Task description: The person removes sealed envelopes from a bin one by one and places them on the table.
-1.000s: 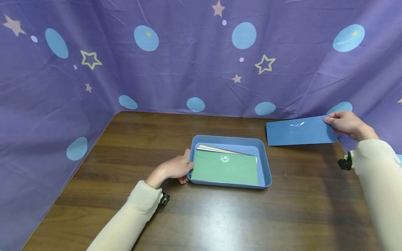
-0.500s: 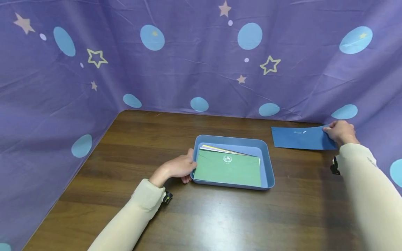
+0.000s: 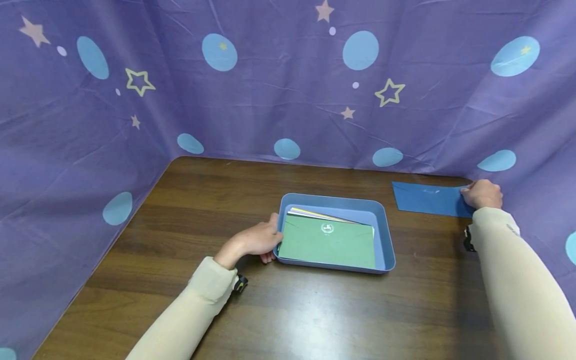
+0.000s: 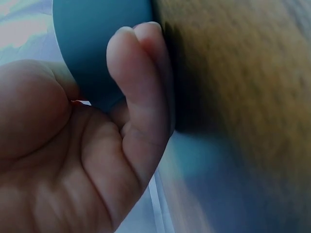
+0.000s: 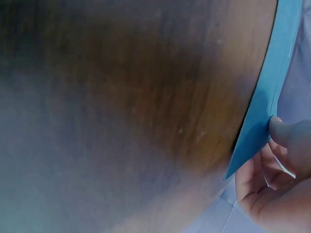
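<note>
At the table's far right, my right hand (image 3: 483,194) pinches the right end of a blue envelope (image 3: 427,198) with a small white print. In the right wrist view the thumb lies on top of the envelope (image 5: 262,104), with fingers beneath its edge. The envelope lies nearly flat along the table's back edge. My left hand (image 3: 256,241) holds the left wall of a blue-grey tray (image 3: 333,201), thumb over the rim and fingers outside and under it. In the left wrist view the curled fingers press the tray's wall (image 4: 87,46). A green envelope (image 3: 330,245) with a white emblem lies in the tray.
Under the green envelope, the edges of white and yellow papers (image 3: 310,215) stick out. The brown wooden table (image 3: 202,200) ends at a purple curtain (image 3: 252,100) with stars and blue ovals at the back and sides.
My right hand has lowered the blue envelope from a tilted, raised position down toward the tabletop and shifted slightly. The left hand keeps its hold on the tray. The head view has turned slightly.
</note>
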Demonstrator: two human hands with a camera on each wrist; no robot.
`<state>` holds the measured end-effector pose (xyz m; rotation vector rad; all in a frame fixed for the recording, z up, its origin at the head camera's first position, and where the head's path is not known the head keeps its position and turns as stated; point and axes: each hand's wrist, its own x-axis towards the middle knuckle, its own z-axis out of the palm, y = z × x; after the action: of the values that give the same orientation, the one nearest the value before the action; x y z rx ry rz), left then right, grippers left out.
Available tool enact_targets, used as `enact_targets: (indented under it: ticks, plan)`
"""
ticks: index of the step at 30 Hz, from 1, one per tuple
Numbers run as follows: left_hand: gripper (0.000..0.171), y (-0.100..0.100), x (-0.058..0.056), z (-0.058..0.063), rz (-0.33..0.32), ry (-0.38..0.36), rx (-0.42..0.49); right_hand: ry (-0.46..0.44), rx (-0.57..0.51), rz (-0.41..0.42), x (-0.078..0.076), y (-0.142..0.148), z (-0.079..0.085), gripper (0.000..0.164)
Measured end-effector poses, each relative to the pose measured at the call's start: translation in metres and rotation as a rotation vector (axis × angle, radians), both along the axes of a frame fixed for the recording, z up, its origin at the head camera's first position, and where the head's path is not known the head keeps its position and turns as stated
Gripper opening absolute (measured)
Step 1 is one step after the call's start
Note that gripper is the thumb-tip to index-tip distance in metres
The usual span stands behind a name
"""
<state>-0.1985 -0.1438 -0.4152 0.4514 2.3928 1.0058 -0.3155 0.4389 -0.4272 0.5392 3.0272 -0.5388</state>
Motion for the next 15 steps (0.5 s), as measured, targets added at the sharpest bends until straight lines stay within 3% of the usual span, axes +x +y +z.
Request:
enact_targets:
  ticks: [15]
  plan:
    - [0.023, 0.000, 0.000, 0.001, 0.006, -0.012, 0.003, -0.073, -0.003, -0.120, -0.014, 0.007, -0.004, 0.052]
